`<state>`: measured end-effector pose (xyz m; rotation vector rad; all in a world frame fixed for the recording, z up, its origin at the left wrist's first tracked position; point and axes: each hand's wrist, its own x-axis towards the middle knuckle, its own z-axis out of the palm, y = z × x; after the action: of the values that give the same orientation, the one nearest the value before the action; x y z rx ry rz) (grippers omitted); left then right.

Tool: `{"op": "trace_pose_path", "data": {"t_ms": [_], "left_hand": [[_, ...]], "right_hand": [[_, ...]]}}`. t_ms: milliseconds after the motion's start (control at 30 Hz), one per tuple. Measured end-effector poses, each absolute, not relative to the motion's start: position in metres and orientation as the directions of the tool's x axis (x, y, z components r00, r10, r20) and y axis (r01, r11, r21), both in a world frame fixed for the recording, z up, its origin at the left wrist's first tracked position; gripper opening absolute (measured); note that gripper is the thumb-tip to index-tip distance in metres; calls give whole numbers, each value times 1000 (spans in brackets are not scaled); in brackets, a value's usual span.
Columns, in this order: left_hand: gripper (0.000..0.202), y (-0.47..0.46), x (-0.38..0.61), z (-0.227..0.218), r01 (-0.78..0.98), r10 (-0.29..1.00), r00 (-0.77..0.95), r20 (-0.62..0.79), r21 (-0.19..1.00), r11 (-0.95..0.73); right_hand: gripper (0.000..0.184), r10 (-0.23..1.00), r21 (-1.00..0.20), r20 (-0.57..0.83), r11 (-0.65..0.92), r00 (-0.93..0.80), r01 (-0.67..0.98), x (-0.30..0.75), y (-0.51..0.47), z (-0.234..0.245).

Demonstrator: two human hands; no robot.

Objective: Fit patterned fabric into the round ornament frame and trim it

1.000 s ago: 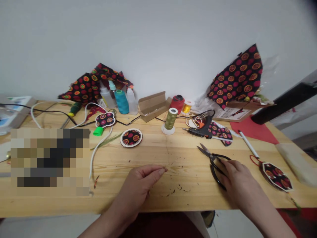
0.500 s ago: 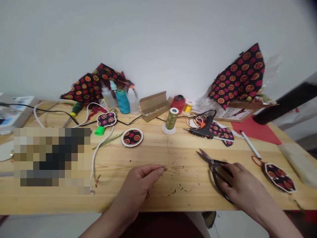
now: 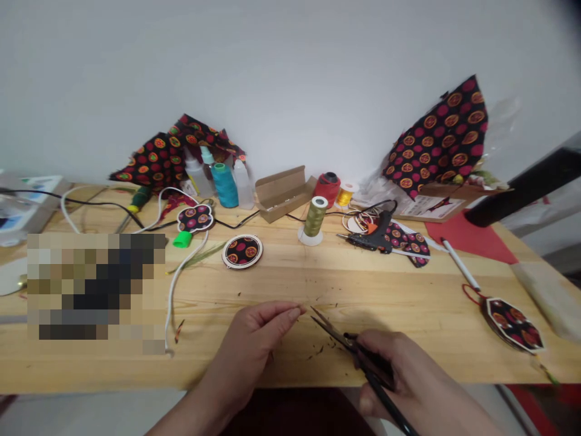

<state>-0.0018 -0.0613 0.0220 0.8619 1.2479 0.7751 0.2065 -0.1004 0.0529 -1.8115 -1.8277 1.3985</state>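
My right hand [image 3: 403, 381] grips black scissors [image 3: 349, 342] near the front edge of the wooden table [image 3: 408, 303]. Their slightly parted blades point left and up, with the tips close to my left hand's fingertips. My left hand [image 3: 254, 345] rests on the table with thumb and fingers pinched together on something too thin to make out. An olive thread spool [image 3: 314, 219] stands behind, toward the middle of the table.
A round fabric-covered disc [image 3: 242, 251], a flower-shaped one [image 3: 194, 218] and an octagonal one [image 3: 512, 323] lie on the table. A black glue gun [image 3: 372, 236], a white pen [image 3: 460, 265], bottles, a teal spool [image 3: 224, 184], a cardboard box [image 3: 282, 194] and patterned fabric [image 3: 442, 142] sit along the wall. A white cord [image 3: 175, 284] runs at the left.
My right hand has picked the scissors up from the table at the right and carried them left, up to my left hand's fingertips. My left hand has stayed in place.
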Motion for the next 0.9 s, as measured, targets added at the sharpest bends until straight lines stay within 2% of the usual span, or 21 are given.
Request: {"op": "trace_pose_path", "data": {"t_ms": [167, 367, 467, 900], "left_hand": [[15, -62, -2, 22, 1, 885, 194, -423, 902, 431], [19, -62, -2, 22, 23, 887, 259, -383, 920, 391], [19, -62, -3, 21, 18, 887, 257, -383, 920, 392], [18, -62, -3, 22, 44, 898, 236, -373, 927, 373]], "right_hand": [[18, 824, -785, -490, -275, -285, 555, 199, -94, 51], [11, 838, -756, -475, -232, -269, 613, 195, -92, 43], [7, 831, -781, -470, -235, -297, 578, 194, -92, 40], [11, 849, -812, -444, -247, -286, 529, 193, -90, 39]]}}
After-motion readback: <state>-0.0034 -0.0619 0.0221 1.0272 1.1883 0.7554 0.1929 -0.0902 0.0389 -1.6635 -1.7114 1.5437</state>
